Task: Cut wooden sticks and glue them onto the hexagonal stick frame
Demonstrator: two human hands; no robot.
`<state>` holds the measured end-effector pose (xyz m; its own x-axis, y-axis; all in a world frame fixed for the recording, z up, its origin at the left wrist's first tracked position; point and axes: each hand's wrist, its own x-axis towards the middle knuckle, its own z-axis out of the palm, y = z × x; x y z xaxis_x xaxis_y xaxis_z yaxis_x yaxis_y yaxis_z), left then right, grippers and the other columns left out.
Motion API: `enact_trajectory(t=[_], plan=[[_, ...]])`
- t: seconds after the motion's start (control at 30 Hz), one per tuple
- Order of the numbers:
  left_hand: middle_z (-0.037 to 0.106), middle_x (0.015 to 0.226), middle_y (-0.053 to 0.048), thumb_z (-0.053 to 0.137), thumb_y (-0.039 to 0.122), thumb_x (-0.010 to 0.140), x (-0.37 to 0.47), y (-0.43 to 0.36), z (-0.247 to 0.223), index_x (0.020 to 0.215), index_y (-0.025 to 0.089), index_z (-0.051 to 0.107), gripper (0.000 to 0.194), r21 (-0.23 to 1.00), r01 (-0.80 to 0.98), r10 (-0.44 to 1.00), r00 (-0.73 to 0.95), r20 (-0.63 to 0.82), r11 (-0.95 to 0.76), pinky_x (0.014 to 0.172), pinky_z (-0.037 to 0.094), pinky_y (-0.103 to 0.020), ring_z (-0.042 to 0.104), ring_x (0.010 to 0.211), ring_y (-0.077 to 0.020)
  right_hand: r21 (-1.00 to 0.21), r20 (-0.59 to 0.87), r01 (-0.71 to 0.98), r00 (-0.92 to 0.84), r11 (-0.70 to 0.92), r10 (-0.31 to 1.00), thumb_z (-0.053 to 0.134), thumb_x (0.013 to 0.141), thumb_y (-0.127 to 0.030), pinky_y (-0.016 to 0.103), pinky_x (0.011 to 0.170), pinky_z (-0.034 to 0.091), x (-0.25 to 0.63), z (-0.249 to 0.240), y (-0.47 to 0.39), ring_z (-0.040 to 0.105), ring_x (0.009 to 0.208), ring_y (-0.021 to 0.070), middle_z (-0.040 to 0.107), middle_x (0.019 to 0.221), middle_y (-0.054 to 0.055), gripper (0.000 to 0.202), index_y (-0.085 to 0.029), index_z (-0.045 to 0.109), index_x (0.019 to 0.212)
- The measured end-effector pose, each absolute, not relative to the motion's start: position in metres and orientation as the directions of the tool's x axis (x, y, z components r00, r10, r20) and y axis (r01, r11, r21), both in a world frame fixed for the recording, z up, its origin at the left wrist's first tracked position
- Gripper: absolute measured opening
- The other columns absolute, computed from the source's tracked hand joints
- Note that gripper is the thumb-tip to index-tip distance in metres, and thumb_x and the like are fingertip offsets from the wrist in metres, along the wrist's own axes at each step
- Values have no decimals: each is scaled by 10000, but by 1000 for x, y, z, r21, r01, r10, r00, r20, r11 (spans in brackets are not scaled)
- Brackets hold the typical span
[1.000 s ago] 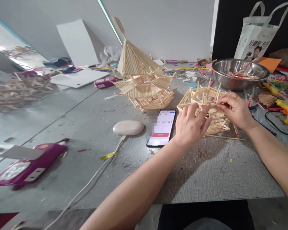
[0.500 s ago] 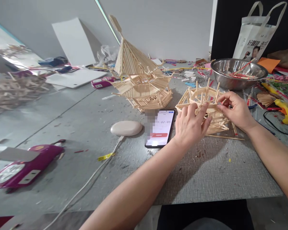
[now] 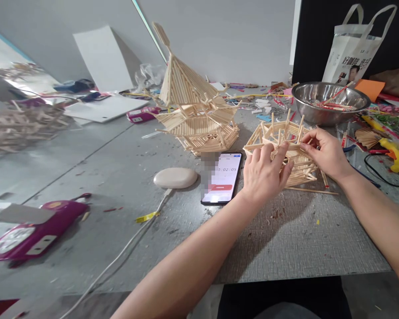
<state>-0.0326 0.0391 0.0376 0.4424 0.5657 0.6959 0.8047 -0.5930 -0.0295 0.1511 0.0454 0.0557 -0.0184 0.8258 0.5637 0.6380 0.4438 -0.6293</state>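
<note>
A low model built of thin wooden sticks (image 3: 299,170) sits on the table, several short sticks standing upright from its top. My left hand (image 3: 264,170) reaches over its near left side, thumb and forefinger closed on the upper rim. At the right end of a stick (image 3: 294,146) lying along that rim, my right hand (image 3: 324,150) pinches with thumb and forefinger. The fingers hide part of the rim. To the left stands a taller stick pagoda (image 3: 194,110) with a pointed roof, touched by neither hand.
A phone (image 3: 224,177) showing a timer lies beside my left hand, near a pale oval device (image 3: 175,177) on a cable. Behind are a steel bowl (image 3: 330,117) and a yellow glue gun (image 3: 397,153). A purple power strip (image 3: 49,228) lies at left; a loose stick (image 3: 312,191) lies in front.
Almost nothing differs. Both hands keep their places on the stick model, and the view has shifted very slightly.
</note>
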Motion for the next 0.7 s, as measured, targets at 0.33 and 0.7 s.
enact_trajectory(t=[0.33, 0.7], plan=[[565, 670, -60, 420, 329, 880, -31, 52, 64, 832, 230, 658, 262, 16, 778, 580, 455, 676, -629, 628, 368, -320, 525, 743, -208, -584, 598, 645, -68, 493, 799, 582, 776, -382, 268, 570, 438, 152, 54, 46, 513, 592, 108, 592, 714, -4, 168, -216, 569, 757], [569, 586, -7, 452, 280, 865, -33, 68, 69, 712, 193, 610, 237, -38, 704, 415, 460, 785, -709, 435, 281, -232, 497, 515, -99, -681, 630, 632, 247, 370, 737, 604, 740, -325, 316, 599, 454, 214, 92, 33, 577, 629, 135, 622, 750, 35, 144, -198, 595, 808]])
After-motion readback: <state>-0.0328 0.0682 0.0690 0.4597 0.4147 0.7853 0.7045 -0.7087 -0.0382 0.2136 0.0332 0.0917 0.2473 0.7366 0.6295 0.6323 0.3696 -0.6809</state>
